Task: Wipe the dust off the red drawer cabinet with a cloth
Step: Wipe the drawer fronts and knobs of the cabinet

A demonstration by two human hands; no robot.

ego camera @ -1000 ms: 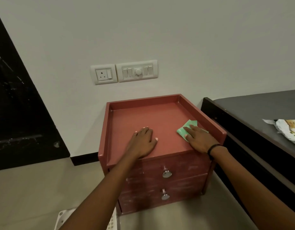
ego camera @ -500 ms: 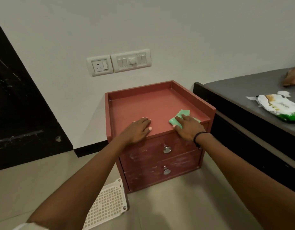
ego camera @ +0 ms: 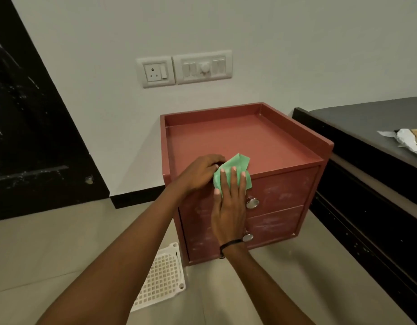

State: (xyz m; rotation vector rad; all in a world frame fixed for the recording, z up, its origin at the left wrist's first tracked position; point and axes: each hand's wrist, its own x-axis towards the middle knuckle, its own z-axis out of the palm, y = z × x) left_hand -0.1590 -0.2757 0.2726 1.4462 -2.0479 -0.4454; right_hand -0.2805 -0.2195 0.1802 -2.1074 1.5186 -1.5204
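The red drawer cabinet [ego camera: 254,141] stands on the floor against the white wall, with a rimmed top and two dusty drawer fronts with round metal knobs [ego camera: 252,203]. A green cloth [ego camera: 235,164] lies over the front edge of the top, left of the middle. My right hand [ego camera: 228,205] presses flat on the cloth against the upper drawer front, fingers pointing up. My left hand [ego camera: 200,172] sits at the cabinet's front left edge, its fingers curled at the cloth's left side.
A white perforated plastic basket [ego camera: 160,280] lies on the tiled floor at the cabinet's lower left. A dark bed frame with a grey top [ego camera: 367,127] and a wrapper packet [ego camera: 411,139] stands to the right. A socket and switch plate [ego camera: 184,69] is on the wall above.
My right hand slid the green cloth from the right part of the top leftwards to the front edge and down onto the upper drawer. My left hand closed in on the cloth's left side.
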